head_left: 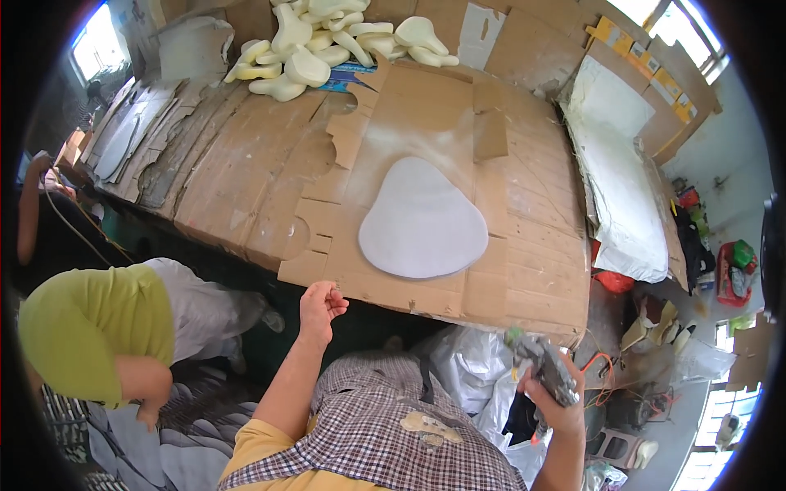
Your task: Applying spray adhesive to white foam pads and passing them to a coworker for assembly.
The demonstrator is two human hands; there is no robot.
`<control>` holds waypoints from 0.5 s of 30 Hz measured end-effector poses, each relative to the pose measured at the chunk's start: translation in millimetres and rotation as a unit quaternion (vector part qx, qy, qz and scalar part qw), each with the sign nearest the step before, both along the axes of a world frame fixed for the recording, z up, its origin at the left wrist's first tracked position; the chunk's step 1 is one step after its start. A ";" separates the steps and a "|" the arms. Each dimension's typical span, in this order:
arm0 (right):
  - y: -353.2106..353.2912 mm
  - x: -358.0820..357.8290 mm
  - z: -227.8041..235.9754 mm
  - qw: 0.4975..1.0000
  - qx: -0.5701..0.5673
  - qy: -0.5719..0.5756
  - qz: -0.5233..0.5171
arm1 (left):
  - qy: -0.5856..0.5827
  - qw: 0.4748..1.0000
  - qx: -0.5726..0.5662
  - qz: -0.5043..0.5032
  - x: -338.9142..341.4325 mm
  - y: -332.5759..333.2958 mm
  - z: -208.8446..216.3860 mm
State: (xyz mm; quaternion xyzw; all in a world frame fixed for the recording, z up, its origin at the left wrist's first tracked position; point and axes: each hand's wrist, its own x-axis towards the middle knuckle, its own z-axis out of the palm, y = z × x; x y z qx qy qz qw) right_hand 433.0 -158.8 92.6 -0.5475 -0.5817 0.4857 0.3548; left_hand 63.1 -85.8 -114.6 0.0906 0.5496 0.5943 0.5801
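In my right hand (559, 403) is a grimy grey spray gun (547, 370), held to the right of my body beyond the table's front edge. A rounded, triangular pale grey sheet (422, 221) lies flat on a piece of brown cardboard (393, 114), its narrower end facing away from me. Whitish haze marks the cardboard behind it. My left hand (322, 311) hovers at the table's front edge, left of the sheet. Its fingers are curled, and nothing shows in them.
Cream foam pads (299, 49) are heaped at the back of the cardboard-covered table (237, 180). To my left a person in a yellow-green top (98, 327) bends over stacked grey sheets (188, 458). White plastic sheeting (471, 364) hangs by my right side, near an orange hose (604, 378).
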 end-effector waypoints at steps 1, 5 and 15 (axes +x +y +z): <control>10.2 -7.9 0.3 0.999 0.016 0.007 -0.026 | 0.003 1.000 -0.007 -0.005 0.5 0.8 0.2; 38.1 -10.1 7.5 0.996 0.055 0.005 -0.068 | 0.018 1.000 -0.018 0.001 -7.3 -3.1 -7.9; 9.5 39.3 20.4 0.987 0.035 -0.065 -0.140 | 0.028 0.999 -0.034 0.011 -12.6 15.4 -24.1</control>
